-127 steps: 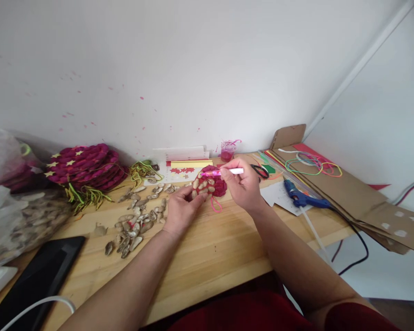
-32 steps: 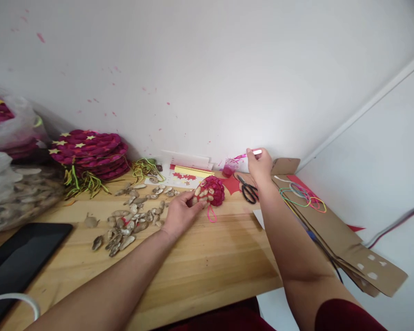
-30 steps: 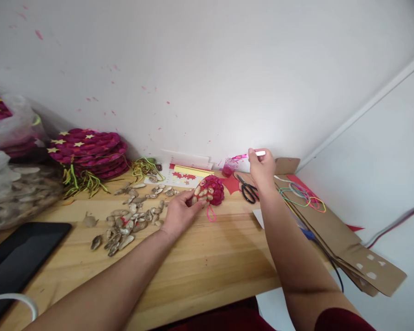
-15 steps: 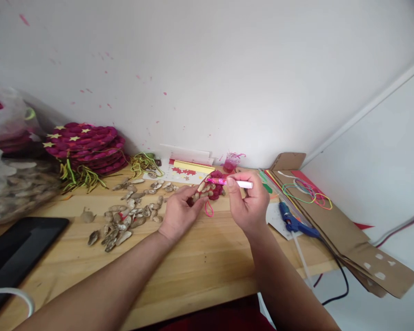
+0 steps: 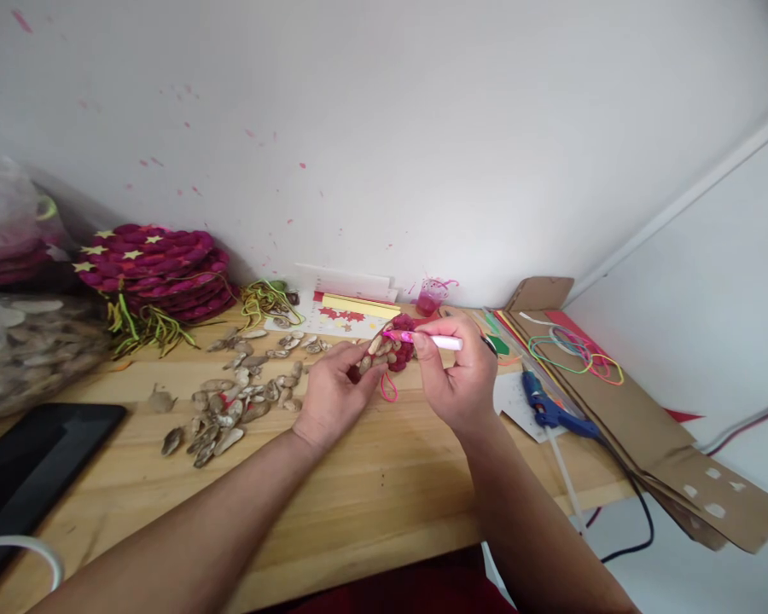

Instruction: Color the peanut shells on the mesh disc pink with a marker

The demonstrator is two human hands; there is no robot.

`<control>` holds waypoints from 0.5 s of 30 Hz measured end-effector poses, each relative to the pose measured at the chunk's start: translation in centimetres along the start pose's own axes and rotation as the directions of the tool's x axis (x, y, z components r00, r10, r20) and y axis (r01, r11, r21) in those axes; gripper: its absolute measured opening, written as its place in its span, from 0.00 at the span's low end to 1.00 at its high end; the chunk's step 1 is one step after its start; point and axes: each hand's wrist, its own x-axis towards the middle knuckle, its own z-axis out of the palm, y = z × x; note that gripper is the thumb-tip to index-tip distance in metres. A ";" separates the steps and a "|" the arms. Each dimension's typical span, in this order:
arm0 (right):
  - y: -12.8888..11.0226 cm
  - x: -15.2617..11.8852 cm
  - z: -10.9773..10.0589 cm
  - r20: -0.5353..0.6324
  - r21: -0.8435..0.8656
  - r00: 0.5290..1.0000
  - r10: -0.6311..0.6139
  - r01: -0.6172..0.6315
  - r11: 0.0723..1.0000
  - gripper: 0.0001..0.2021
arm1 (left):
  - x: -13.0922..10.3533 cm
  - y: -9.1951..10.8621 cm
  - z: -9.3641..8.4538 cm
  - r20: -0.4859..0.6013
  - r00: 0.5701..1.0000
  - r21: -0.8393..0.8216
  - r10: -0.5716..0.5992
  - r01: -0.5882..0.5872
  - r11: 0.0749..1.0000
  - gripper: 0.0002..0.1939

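Back from the plastic cup of pink paint, where it was a second ago, the right hand now holds a white-handled paintbrush over the peanut-shell ornament. Its thumb and fingers are pinched together around the handle; the pink-stained tip points left at the pale shells — whether it touches them is too small to tell. The left hand stays clamped on the ornament's left edge, thumb nearest the viewer, and the ornament sits close to the wooden table, a pink cord loop hanging from its near side. That return suggests fresh colour for the shells: the ornament's right side is already magenta, while those near the left hand remain mostly bare, so the coating looks partly done. Left of the ornament lie loose peanut shells; farther left and behind stands a stack of magenta shell discs topped with yellow stars. Well to the ornament's right rests a blue glue gun — untouched by either hand.
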 end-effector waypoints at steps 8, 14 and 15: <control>0.0 0.0 0.1 -0.011 0.010 1.000 0.015 -0.015 1.000 0.02 | 0.0 0.0 0.0 -0.001 1.000 -0.007 0.002 -0.002 1.000 0.08; 0.0 -0.1 0.0 -0.038 -0.018 0.999 -0.007 0.006 1.000 0.02 | 0.0 -0.2 0.0 -0.007 1.000 0.007 0.003 -0.003 1.000 0.09; 0.1 -0.1 0.0 -0.049 -0.019 0.999 -0.007 0.006 1.000 0.02 | -0.1 -0.3 0.1 -0.011 1.000 0.008 0.005 -0.005 1.000 0.10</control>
